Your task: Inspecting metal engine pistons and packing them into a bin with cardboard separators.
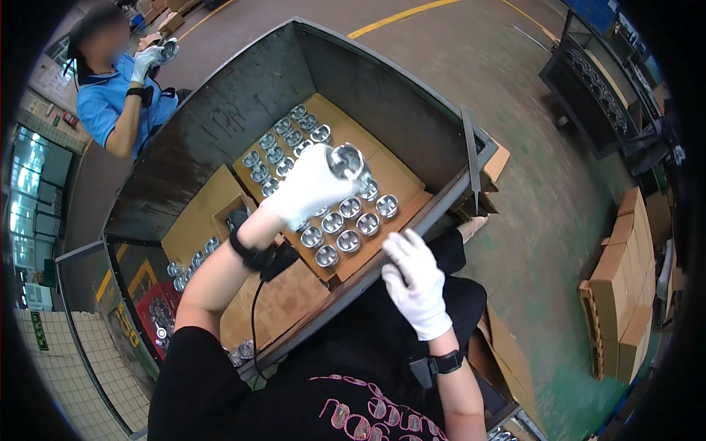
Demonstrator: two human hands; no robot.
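Note:
Gripped in my white-gloved left hand (315, 185) is a shiny metal piston (346, 162), its hollow side turned up. The hand hangs over rows of similar pistons (348, 240) standing on a cardboard sheet (393, 169) inside a large dark metal bin (360, 70). My left hand and forearm hide part of the rows. My right hand (415, 283), also gloved in white, is near the bin's front rim with its fingers stretched out and nothing in it.
A red crate (156, 312) with metal parts sits by the bin's left end. Across the bin, a person in a blue shirt (110, 110) holds a metal part in gloved hands. Stacked cardboard boxes (621, 283) stand on a pallet at right. A dark cart (588, 88) is farther back.

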